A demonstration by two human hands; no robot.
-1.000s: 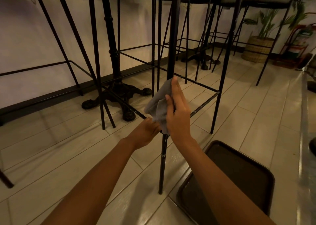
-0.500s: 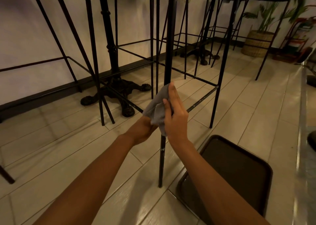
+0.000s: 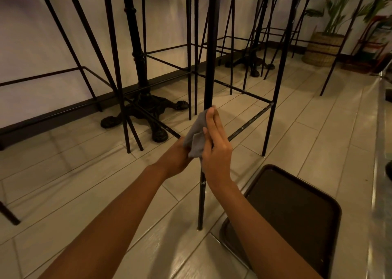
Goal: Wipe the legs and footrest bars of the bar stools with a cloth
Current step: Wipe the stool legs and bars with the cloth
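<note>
Grey soft cloth [image 3: 197,135], gripped by left hand [image 3: 176,159] and right hand [image 3: 217,153], hugs a thin metal leg [image 3: 210,45]

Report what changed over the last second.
The right hand slid the cloth slightly down the stool leg. The left hand stayed at the cloth's lower end. Neither grip visibly changed, and the tray on the floor did not move.
</note>
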